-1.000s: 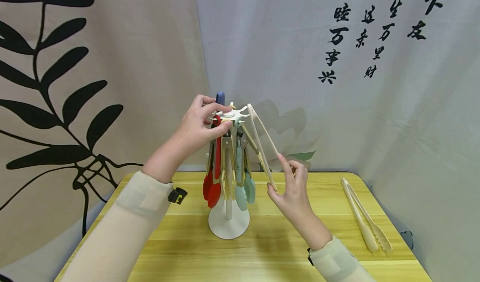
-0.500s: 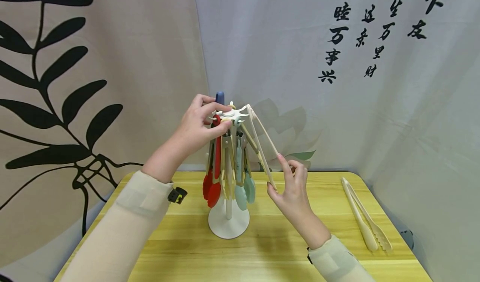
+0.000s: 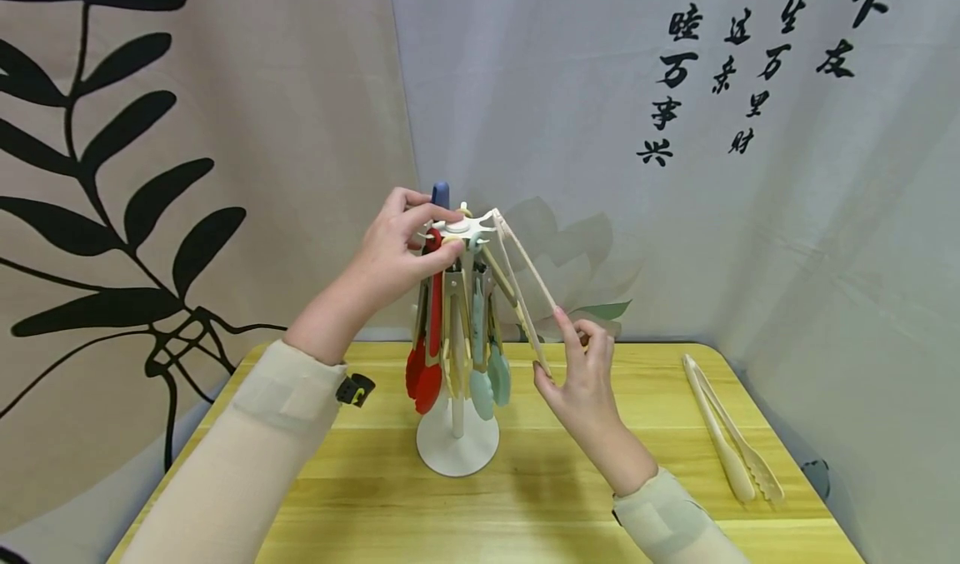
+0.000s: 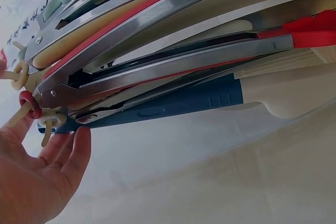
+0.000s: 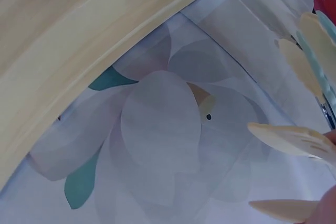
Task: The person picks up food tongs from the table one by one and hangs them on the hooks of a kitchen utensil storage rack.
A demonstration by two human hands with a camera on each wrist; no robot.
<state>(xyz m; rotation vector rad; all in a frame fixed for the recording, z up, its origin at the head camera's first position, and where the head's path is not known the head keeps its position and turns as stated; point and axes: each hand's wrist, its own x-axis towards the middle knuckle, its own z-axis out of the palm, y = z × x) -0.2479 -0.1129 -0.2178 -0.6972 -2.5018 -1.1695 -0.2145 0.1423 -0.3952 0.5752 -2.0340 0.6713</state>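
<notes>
A white utensil stand (image 3: 457, 451) holds several tongs hung from a ring of hooks at its top. My left hand (image 3: 405, 243) grips that top, fingers above and thumb in front. Red tongs (image 3: 436, 314) and light green tongs (image 3: 482, 393) hang below it. In the left wrist view, blue tongs (image 4: 184, 98) lie close by the left fingertips. With thumb and index finger, my right hand (image 3: 592, 389) pinches spread cream tongs (image 3: 528, 260) near their lower ends. Their upper end meets a hook on the stand's right side; whether it is looped over cannot be seen.
Another pair of cream tongs (image 3: 720, 435) lies on the right of the wooden table (image 3: 352, 497). A hanging cloth (image 3: 540, 72) with printed leaves and characters rises behind the table's back edge.
Very little differs. My right hand and wrist have edged slightly left with the cream tongs' lower ends; the left hand stays on the stand's top.
</notes>
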